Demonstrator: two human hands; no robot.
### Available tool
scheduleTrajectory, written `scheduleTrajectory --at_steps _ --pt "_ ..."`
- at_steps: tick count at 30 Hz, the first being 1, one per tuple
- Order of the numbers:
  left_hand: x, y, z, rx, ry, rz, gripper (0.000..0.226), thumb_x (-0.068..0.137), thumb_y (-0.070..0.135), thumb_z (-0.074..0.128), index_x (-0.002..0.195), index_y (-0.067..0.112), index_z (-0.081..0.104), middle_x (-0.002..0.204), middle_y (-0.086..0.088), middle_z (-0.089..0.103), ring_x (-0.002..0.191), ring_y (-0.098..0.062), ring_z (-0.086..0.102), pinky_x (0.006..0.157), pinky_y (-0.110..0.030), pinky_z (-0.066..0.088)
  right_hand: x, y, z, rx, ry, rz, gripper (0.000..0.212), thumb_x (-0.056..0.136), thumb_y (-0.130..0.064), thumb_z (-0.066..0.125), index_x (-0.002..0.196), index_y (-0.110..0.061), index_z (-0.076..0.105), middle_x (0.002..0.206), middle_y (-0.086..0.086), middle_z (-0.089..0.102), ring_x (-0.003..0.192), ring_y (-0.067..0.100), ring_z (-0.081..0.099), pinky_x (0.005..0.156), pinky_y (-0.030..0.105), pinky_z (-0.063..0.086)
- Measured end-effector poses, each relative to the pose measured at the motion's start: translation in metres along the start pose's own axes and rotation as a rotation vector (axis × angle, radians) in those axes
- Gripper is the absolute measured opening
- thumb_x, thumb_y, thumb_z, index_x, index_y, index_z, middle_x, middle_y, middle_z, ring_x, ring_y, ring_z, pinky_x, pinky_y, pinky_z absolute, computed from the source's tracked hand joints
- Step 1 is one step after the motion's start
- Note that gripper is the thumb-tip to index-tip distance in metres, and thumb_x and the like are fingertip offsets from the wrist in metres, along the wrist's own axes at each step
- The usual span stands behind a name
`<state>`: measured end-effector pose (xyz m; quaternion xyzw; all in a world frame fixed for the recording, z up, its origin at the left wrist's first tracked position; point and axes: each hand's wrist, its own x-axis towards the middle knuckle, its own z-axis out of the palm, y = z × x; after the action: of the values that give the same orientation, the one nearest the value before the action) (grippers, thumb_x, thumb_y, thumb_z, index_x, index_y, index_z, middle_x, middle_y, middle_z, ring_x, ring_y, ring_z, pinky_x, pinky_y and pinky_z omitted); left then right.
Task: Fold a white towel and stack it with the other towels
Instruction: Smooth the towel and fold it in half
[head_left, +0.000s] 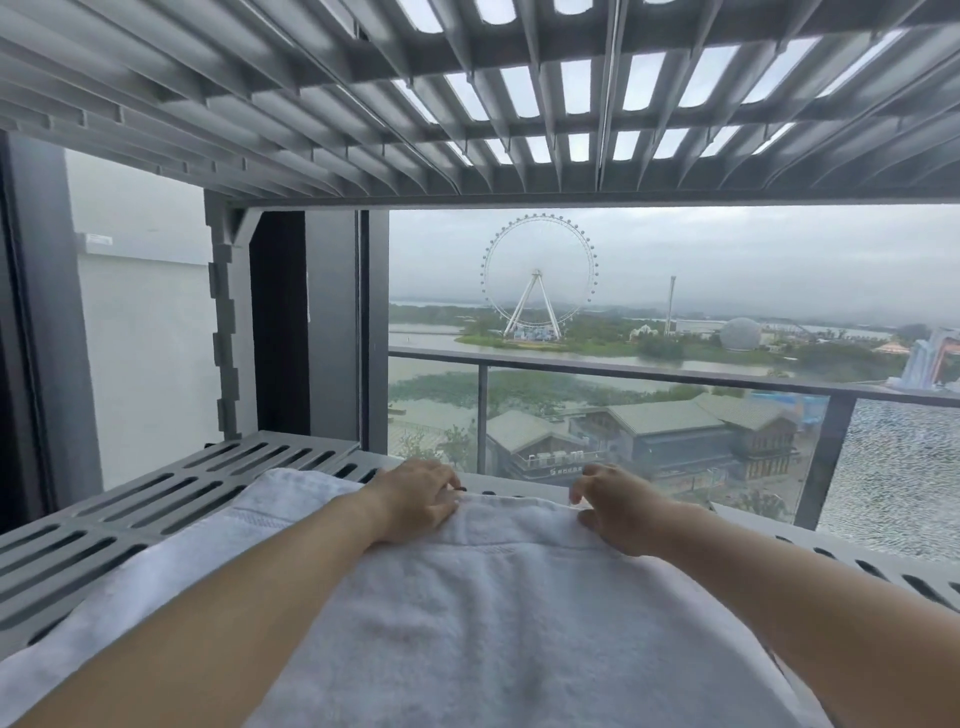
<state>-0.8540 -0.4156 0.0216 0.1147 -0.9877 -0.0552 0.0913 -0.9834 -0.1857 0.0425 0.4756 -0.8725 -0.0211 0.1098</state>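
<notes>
A white towel lies spread on a grey slotted shelf, its far edge folded over near the shelf's back. My left hand rests on that far edge, fingers curled over the hem. My right hand sits on the same edge further right, thumb and fingers pinching the hem. Both forearms stretch across the towel. A second layer of white towel shows underneath at the left. I cannot tell whether it is a separate towel.
Another grey slotted shelf hangs close overhead. A grey notched upright stands at the back left. Behind the shelf is a window with a balcony railing.
</notes>
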Motion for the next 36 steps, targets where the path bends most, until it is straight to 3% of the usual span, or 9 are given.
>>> scheduleTrajectory --at_steps 3,8,13,16,19,21,25,30,36 --pt "-0.006 -0.009 -0.007 0.02 -0.005 -0.065 0.04 0.095 0.04 0.041 0.131 0.024 0.043 0.141 0.002 0.041 0.13 -0.019 0.035 0.107 -0.041 0.03 0.008 -0.038 -0.015 0.047 -0.073 -0.085 0.036 0.097 -0.024 0.043 0.13 -0.009 0.047 0.136 0.012 0.045 0.125 0.028 0.043 0.101 0.034 0.035" --pt "-0.023 -0.035 -0.021 -0.034 -0.023 -0.142 0.027 0.098 0.027 0.038 0.121 0.022 0.052 0.126 0.0 0.052 0.104 -0.014 0.05 0.088 -0.027 0.039 0.023 -0.09 -0.027 0.14 -0.138 -0.045 0.032 0.096 -0.021 0.04 0.119 -0.005 0.054 0.12 0.017 0.058 0.11 0.034 0.055 0.085 0.034 0.043" --pt "-0.032 -0.055 -0.017 -0.088 0.074 -0.117 0.022 0.097 0.02 0.043 0.112 0.019 0.059 0.118 -0.001 0.055 0.097 -0.011 0.048 0.085 -0.022 0.036 0.033 -0.115 -0.011 0.1 -0.141 0.046 0.021 0.09 -0.012 0.045 0.105 -0.007 0.059 0.113 0.016 0.061 0.103 0.033 0.059 0.073 0.031 0.042" --pt "-0.031 -0.063 -0.012 -0.137 0.11 -0.109 0.011 0.094 0.029 0.051 0.097 0.021 0.058 0.11 0.001 0.054 0.094 -0.011 0.05 0.083 -0.022 0.037 0.045 -0.118 0.0 0.133 -0.051 0.161 0.019 0.092 -0.016 0.043 0.104 -0.011 0.056 0.122 0.011 0.055 0.111 0.03 0.053 0.079 0.035 0.042" --pt "-0.027 -0.07 -0.011 -0.165 0.084 -0.107 0.016 0.091 0.042 0.052 0.09 0.027 0.052 0.099 0.009 0.048 0.09 -0.01 0.049 0.078 -0.023 0.035 0.052 -0.117 0.013 0.284 0.013 0.263 0.032 0.094 -0.031 0.043 0.12 -0.015 0.052 0.13 0.007 0.047 0.123 0.027 0.041 0.095 0.044 0.036" --pt "-0.023 -0.074 -0.01 -0.142 0.067 -0.082 0.017 0.091 0.045 0.049 0.088 0.028 0.047 0.096 0.008 0.048 0.087 -0.011 0.049 0.075 -0.024 0.035 0.053 -0.114 0.023 0.393 0.045 0.304 0.033 0.093 -0.038 0.044 0.118 -0.018 0.052 0.13 0.004 0.045 0.125 0.024 0.037 0.098 0.047 0.03" --pt "-0.018 -0.076 -0.008 -0.074 0.107 -0.043 0.018 0.095 0.042 0.043 0.083 0.028 0.041 0.085 0.01 0.049 0.08 -0.013 0.049 0.07 -0.028 0.036 0.053 -0.107 0.031 0.46 0.088 0.337 0.026 0.093 -0.039 0.046 0.109 -0.019 0.052 0.124 0.004 0.047 0.121 0.024 0.04 0.099 0.047 0.029" --pt "-0.015 -0.079 -0.014 0.138 0.154 0.011 0.026 0.097 0.043 0.032 0.082 0.024 0.039 0.081 0.01 0.042 0.076 -0.014 0.047 0.075 -0.033 0.034 0.06 -0.1 0.019 0.383 0.042 0.276 0.015 0.094 -0.034 0.043 0.099 -0.022 0.048 0.121 0.005 0.053 0.114 0.026 0.046 0.093 0.045 0.042" --pt "-0.01 -0.09 -0.014 0.082 0.171 0.03 0.037 0.096 0.046 0.038 0.077 0.016 0.048 0.077 0.005 0.051 0.074 -0.017 0.052 0.067 -0.031 0.041 0.056 -0.104 0.033 0.422 0.223 0.258 0.014 0.094 -0.031 0.041 0.098 -0.02 0.049 0.114 0.005 0.06 0.103 0.028 0.052 0.083 0.038 0.042"
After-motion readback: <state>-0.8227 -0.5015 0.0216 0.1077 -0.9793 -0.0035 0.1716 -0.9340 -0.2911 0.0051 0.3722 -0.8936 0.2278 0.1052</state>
